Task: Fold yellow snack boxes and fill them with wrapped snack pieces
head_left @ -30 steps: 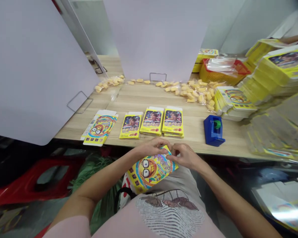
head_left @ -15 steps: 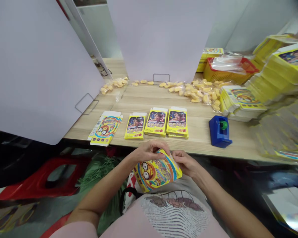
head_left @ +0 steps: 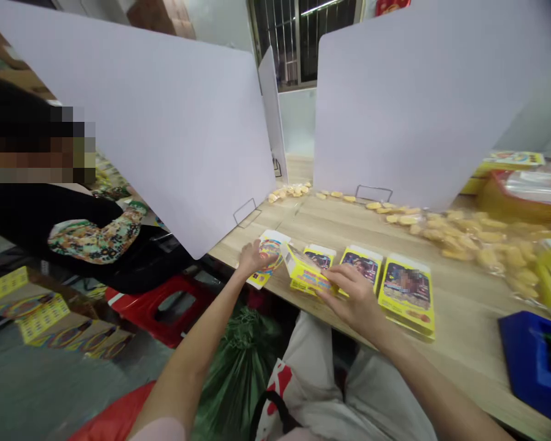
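My right hand [head_left: 356, 297] grips a yellow printed box [head_left: 307, 275] between thumb and fingers. That box is tilted just above the table, partly covering another yellow box [head_left: 319, 256] in a row. Beside it in the row are a middle yellow box [head_left: 363, 266] and a right-hand one [head_left: 408, 293], lying face up with their white end flaps showing. On the left, my left hand [head_left: 251, 258] lies with spread fingers on a flat, colourful carton [head_left: 270, 248] near the table's front edge; its fingertips are slightly blurred.
Small wrapped yellow pieces [head_left: 477, 236] line the back of the table [head_left: 340, 217]. White upright panels [head_left: 395, 110] stand behind. A blue tape dispenser [head_left: 528, 361] is at right, near a red and yellow basket [head_left: 514, 199]. A co-worker [head_left: 92, 236] sits at left by a red stool [head_left: 165, 309].
The view has swung left. The yellow box has gone from my lap to the table, held by my right hand alone. My left hand has let go and moved onto the flat carton.
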`<state>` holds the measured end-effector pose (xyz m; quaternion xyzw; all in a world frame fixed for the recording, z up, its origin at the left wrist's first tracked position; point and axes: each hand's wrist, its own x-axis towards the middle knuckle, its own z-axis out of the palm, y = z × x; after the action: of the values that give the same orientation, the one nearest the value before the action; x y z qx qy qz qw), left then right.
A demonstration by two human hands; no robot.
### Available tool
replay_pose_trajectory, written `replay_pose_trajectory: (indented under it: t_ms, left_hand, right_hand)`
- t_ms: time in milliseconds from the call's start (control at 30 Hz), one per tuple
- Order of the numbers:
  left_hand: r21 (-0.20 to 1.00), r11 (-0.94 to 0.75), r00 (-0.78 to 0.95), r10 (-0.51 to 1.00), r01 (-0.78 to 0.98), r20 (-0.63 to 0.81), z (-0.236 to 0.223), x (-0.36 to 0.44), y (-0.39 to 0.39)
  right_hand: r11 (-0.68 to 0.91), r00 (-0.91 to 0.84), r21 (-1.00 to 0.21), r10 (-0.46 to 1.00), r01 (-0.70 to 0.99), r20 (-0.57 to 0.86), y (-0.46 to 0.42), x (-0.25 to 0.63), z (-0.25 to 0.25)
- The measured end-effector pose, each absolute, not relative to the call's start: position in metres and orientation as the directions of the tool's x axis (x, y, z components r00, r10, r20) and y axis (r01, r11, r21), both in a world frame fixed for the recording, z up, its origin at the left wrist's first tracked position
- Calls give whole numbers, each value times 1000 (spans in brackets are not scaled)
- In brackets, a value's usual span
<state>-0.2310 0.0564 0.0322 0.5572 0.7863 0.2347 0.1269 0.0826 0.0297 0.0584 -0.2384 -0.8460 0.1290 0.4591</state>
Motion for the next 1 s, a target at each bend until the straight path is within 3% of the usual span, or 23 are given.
replay_pose_trajectory:
  t_ms: [133, 200, 267, 367, 433, 500, 567, 633, 700, 767, 867, 933, 1000]
  left_hand:
    - [298, 407, -420, 907, 863, -22, 1, -230, 75]
    - [193, 447, -446, 893, 873, -52, -6, -228, 81]
    - [170, 484, -478, 875, 859, -77, -5, -231, 87]
    - [238, 528, -525, 847, 816, -81, 9, -238, 88]
    - [300, 497, -517, 856, 814, -17, 23, -239, 79]
    - [362, 372, -437, 891, 855, 118, 40, -229, 61]
    - [437, 169, -303, 917, 884, 259, 55, -207, 35]
    - [535, -37, -174, 925, 844, 339, 63, -174, 7]
    - [613, -178, -79, 926, 770, 369, 62, -138, -18]
    - [677, -235, -55, 924, 697, 378, 53, -104, -37]
    - [865, -198, -87, 960, 462, 266, 34, -64, -52]
    - [966, -143, -2, 989, 216, 146, 22, -44, -56]
    - [993, -111, 144, 984, 30, 106, 12, -29, -59]
  right_hand:
    - [823, -593, -104, 484, 558, 644, 53, 57, 16]
    - [783, -631, -34, 525, 621, 571, 54, 53, 4]
    - [777, -644, -51, 555, 627, 526, 48, 55, 1]
    - [776, -582, -223, 599, 590, 550, 36, 61, 7]
    - [743, -493, -453, 667, 493, 559, 29, 66, 14]
    - [594, -412, -738, 789, 322, 456, 24, 68, 21]
    - [314, -389, -944, 886, 101, 253, 21, 67, 25]
    - [42, -436, -994, 896, -105, 84, 19, 65, 27]
    - [-82, -493, -968, 869, -239, 48, 14, 67, 26]
    - [-70, -478, -965, 876, -252, 61, 6, 79, 22]
    - [30, -284, -995, 957, -90, 55, -14, 117, 8]
    - [48, -157, -999, 987, 11, 46, -31, 149, -4]
    - [54, -77, -998, 996, 15, 53, -49, 178, -16]
